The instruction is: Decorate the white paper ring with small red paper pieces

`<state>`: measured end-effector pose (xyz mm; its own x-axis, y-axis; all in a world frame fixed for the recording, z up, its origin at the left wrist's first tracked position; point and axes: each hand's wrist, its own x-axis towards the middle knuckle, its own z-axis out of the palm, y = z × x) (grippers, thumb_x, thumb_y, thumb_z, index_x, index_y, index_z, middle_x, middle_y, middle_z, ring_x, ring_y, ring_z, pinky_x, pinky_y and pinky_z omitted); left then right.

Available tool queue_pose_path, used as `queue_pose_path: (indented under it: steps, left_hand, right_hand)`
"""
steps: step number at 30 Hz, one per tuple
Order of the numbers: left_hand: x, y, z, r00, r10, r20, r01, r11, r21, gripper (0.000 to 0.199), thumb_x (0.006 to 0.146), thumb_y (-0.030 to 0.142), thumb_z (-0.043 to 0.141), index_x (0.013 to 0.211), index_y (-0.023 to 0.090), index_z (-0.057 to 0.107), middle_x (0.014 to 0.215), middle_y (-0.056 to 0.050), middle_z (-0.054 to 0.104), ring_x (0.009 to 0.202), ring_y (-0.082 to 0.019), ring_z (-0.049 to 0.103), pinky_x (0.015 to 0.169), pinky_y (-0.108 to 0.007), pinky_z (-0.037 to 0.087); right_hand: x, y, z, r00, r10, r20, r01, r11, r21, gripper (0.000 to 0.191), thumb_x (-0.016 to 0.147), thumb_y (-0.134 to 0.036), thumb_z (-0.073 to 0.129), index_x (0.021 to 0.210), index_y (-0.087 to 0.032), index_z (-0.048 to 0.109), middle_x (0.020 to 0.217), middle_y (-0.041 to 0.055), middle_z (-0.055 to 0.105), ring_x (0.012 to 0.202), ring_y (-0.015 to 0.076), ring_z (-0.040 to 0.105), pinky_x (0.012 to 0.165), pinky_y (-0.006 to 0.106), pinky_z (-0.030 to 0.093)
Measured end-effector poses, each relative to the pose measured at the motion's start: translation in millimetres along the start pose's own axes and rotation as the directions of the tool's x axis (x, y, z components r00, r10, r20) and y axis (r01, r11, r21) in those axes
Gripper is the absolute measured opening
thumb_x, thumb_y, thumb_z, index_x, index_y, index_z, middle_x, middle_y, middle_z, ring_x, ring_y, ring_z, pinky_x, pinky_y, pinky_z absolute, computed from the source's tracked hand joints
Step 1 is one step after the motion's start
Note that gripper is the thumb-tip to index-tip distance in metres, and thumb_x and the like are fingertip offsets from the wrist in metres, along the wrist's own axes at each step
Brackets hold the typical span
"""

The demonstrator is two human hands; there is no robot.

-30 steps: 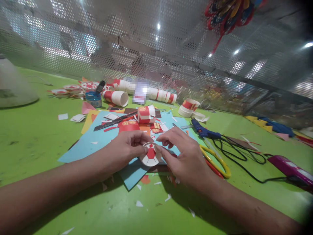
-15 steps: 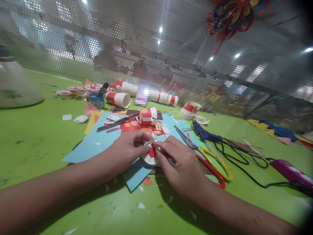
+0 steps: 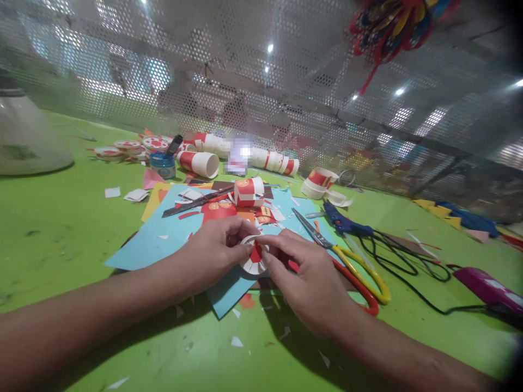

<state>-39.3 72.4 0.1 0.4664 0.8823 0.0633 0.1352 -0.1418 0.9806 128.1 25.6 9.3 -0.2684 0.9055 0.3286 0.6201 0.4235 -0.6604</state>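
Above the near part of the blue paper (image 3: 151, 242), my left hand (image 3: 210, 253) pinches the small red-and-white disc (image 3: 255, 265), seemingly to steady it while my right hand's (image 3: 312, 272) thumb and forefinger grip its opposite edge, scissors (image 3: 359, 264) lying handily at the paper's right.

This looks like a craft workshop. Beyond the hands (image 3: 257, 253), a perforated metal screen (image 3: 212, 81) closes off the green tabletop (image 3: 93, 218), with bright ceiling lights (image 3: 270, 48) seen above it. Paper scraps (image 3: 236, 342) litter the surface on the near side, and coloured paper sheets (image 3: 163, 234) lie under and past the hands. To their right are scissors (image 3: 327, 243) and a blue glue gun (image 3: 345, 221); farther off lie cut paper cups (image 3: 199, 164) and a jar of blue paint or paste (image 3: 162, 165).
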Motion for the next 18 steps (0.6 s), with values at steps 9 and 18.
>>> queue_pose_path:
  steps: [9,18]
  left_hand:
    - [-0.8,3.0,-0.6,0.997,-0.064,-0.037,0.063,0.997,-0.035,0.02,0.072,0.026,0.064,0.087,0.014,0.064,0.081,-0.004,0.068,0.075,-0.018,0.061,0.069,-0.03,0.047]
    - [-1.6,2.5,-0.9,0.995,-0.101,0.018,0.102,0.995,-0.009,0.024,0.068,0.033,0.065,0.084,0.015,0.062,0.085,-0.006,0.068,0.077,-0.019,0.06,0.073,-0.033,0.047]
  right_hand:
    - [0.8,3.8,-1.7,0.979,-0.175,-0.101,0.159,0.976,-0.148,0.016,0.087,-0.009,0.056,0.094,-0.016,0.068,0.072,0.0001,0.053,0.066,0.014,0.052,0.061,0.028,0.042]
    - [7.3,14.1,-18.6,0.977,-0.213,0.018,0.202,0.892,-0.405,0.01,0.091,-0.022,0.06,0.094,-0.014,0.064,0.09,0.0067,0.056,0.081,0.019,0.052,0.069,0.031,0.041]
